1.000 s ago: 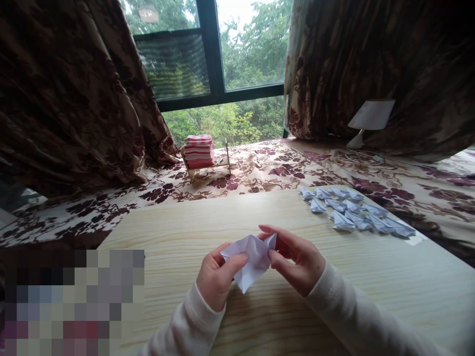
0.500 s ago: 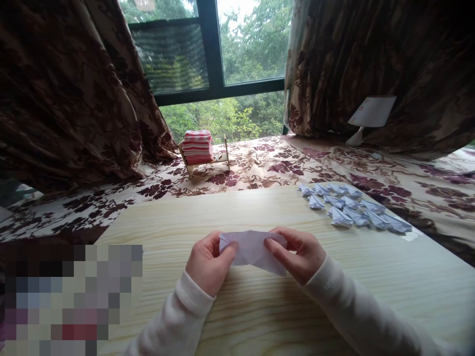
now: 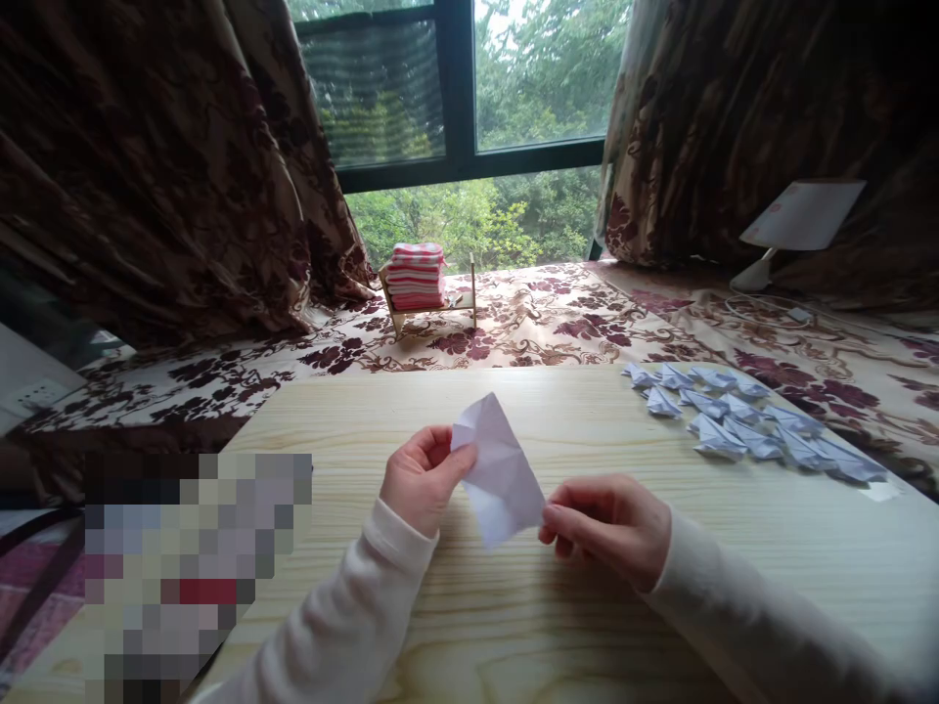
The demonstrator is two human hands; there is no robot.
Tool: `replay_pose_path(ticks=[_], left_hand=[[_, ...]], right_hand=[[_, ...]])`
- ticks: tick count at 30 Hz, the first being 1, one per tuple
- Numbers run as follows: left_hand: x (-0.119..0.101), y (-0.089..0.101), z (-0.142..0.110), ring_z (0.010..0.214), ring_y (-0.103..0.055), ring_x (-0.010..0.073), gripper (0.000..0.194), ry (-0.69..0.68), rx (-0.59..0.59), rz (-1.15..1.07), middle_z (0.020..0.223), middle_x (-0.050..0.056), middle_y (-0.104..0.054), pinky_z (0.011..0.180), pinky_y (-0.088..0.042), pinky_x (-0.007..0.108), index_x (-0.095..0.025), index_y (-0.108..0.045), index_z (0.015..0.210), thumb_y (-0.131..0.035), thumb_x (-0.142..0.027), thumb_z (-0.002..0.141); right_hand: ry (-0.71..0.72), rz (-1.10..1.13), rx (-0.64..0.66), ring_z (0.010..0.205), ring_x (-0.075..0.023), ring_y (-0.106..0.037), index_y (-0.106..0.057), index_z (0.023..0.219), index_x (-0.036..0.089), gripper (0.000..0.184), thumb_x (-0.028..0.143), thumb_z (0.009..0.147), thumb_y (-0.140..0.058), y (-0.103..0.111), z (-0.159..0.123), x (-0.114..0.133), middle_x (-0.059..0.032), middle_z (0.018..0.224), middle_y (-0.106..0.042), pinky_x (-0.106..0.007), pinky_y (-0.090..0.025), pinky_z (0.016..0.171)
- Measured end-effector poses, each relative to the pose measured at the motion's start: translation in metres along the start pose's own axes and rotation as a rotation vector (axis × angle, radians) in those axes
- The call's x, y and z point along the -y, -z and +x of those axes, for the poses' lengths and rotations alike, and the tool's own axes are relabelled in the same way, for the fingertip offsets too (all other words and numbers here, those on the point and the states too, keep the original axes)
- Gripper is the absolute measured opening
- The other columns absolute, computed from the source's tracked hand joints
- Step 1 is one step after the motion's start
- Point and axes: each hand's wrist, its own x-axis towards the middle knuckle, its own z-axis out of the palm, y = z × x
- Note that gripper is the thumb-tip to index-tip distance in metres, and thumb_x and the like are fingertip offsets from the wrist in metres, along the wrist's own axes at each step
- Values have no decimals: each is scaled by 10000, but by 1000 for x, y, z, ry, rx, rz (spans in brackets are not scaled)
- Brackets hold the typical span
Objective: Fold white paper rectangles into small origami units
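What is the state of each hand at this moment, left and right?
Left hand: closed, holding the thin, creased white paper sheet by its left edge.
Right hand: closed, pinching the same sheet at its lower right corner.

Long off-white sleeves (image 3: pixel 344 601), plain cuffs (image 3: pixel 402 530), soft creases, bare hands (image 3: pixel 420 481)

Left hand (image 3: pixel 420 481) holds paper (image 3: pixel 506 471), right hand (image 3: pixel 616 525) seemingly too.
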Motion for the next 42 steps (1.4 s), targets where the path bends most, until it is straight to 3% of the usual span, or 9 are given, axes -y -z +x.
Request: replay_pose_path(ticks=[5, 9, 12, 18, 21, 23, 25, 34, 42], left_hand=[[2, -3, -6, 600, -580, 121, 277, 9, 78, 72, 646, 10, -662, 591, -457, 222, -133, -625, 677, -788, -249, 487], [6, -12, -18, 539, -533, 107, 230, 98, 255, 231, 591, 3, -620, 524, -405, 211, -134, -595, 667, -716, -315, 595], [7, -14, -21, 497, -475, 101, 244, 52, 251, 416, 527, -2, -555, 475, -355, 213, -138, -580, 608, -603, -365, 695], [0, -7, -27, 722, -529, 180, 146, -720, 48, 1019, 669, 41, -599, 707, -401, 325, -162, -583, 622, -524, -195, 751], [3, -5, -36, 716, -535, 160, 143, -899, 242, 1020, 703, 37, -626, 730, -401, 328, -164, -588, 669, -494, -165, 777], [10, -5, -40, 722, -535, 154, 155, -899, 407, 1050, 756, 38, -642, 733, -398, 329, -165, -607, 710, -474, -172, 789], [17, -4, -42, 769, -532, 172, 170, -862, 452, 1127, 823, 50, -639, 752, -394, 352, -166, -627, 777, -459, -187, 794], [35, -6, -43, 751, -493, 182, 246, -871, 324, 1259, 778, 67, -567, 650, -448, 320, -158, -631, 835, -387, -129, 841], [32, -6, -44, 734, -490, 220, 210, -851, 316, 1482, 780, 69, -550, 624, -447, 381, -158, -602, 923, -428, -189, 810]], right_hand=[[79, -40, -151, 630, -137, -557, -633, 812, 165, 357, 506, 720, -584, 7, 5, 0, -55, 719, -647, -203, -433, 459], [92, -39, -109, 530, -105, -480, -603, 714, 156, 316, 471, 694, -607, -2, 7, -6, -12, 610, -569, -192, -345, 401], [101, -59, -98, 475, -91, -438, -578, 647, 160, 249, 406, 680, -601, -6, 7, -15, 16, 528, -509, -199, -327, 399], [125, -319, -177, 473, -109, -469, -639, 741, 175, 181, 316, 657, -562, 0, 9, -27, 12, 529, -555, -227, -388, 453], [172, -431, -173, 463, -109, -475, -651, 757, 185, 182, 298, 657, -548, 2, 10, -29, 17, 523, -562, -222, -394, 448], [197, -480, -169, 461, -107, -475, -659, 776, 186, 196, 291, 662, -539, 3, 10, -28, 19, 522, -564, -217, -390, 443], [223, -511, -168, 450, -101, -465, -668, 813, 186, 224, 284, 667, -530, 5, 11, -28, 23, 523, -562, -213, -381, 435], [321, -661, -209, 425, -82, -402, -546, 554, 192, 176, 307, 685, -519, 13, 10, -30, 23, 503, -500, -212, -330, 413], [307, -633, -142, 452, -77, -402, -568, 645, 193, 196, 345, 748, -498, 6, 8, -25, 14, 591, -498, -220, -338, 447]])
